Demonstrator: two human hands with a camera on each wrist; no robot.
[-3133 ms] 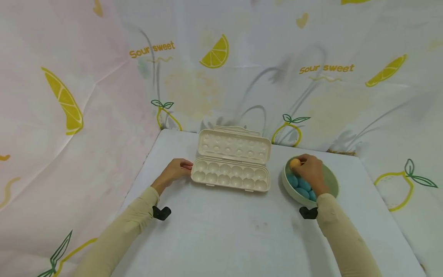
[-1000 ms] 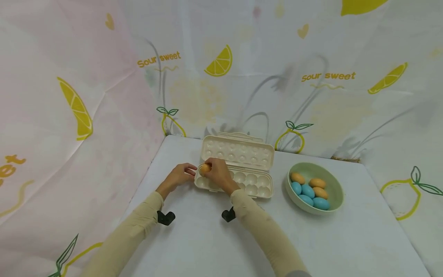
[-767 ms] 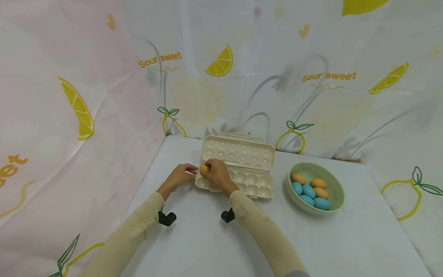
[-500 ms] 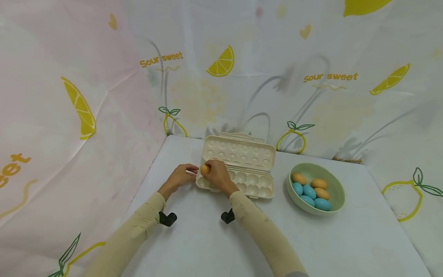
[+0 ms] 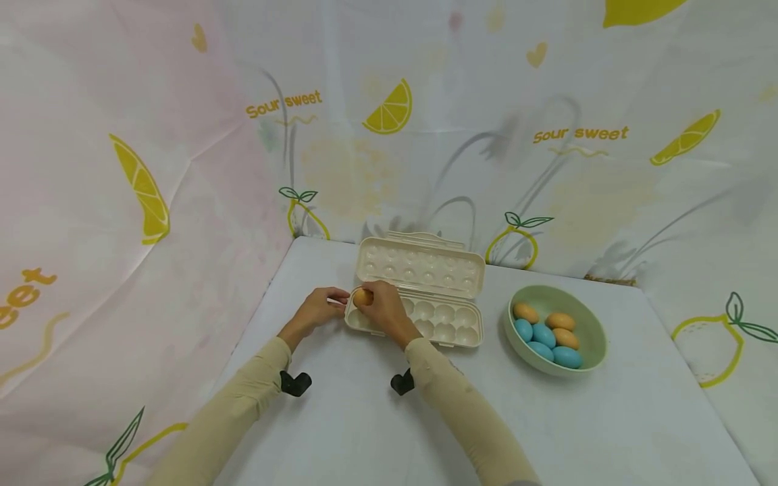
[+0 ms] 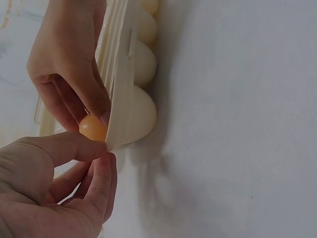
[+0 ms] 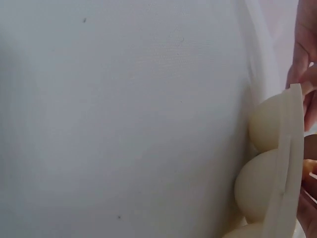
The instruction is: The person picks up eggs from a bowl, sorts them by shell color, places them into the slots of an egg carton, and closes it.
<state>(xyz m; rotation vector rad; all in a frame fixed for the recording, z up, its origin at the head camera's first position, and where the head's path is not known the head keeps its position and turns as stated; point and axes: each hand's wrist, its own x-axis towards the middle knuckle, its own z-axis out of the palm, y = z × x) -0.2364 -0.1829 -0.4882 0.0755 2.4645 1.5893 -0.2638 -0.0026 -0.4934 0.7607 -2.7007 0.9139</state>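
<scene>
A cream plastic egg carton [image 5: 446,331] lies with its lid [image 5: 419,266] raised at the back. My right hand [image 5: 387,309] holds an orange egg [image 5: 362,297] at the far-left cup of the back row. The fingers partly cover that egg, so how deep it sits I cannot tell. My left hand [image 5: 316,309] pinches the carton's left end; in the left wrist view the thumb [image 6: 74,147] lies at its rim [image 6: 115,116], close to the egg. The right wrist view catches mostly the carton's rounded underside [image 7: 257,186], with parts of both hands at the right edge.
To the right stands a pale green bowl [image 5: 588,317] with several blue eggs [image 5: 567,357] and a few orange eggs [image 5: 560,321] in it. A white table [image 5: 358,432] bears everything. Lemon-printed cloth [image 5: 437,169] hangs behind and at the sides.
My right hand has carried the orange egg leftward from the bowl to the carton's left end. In the last second both hands have stayed nearly still. The left hand has kept its place.
</scene>
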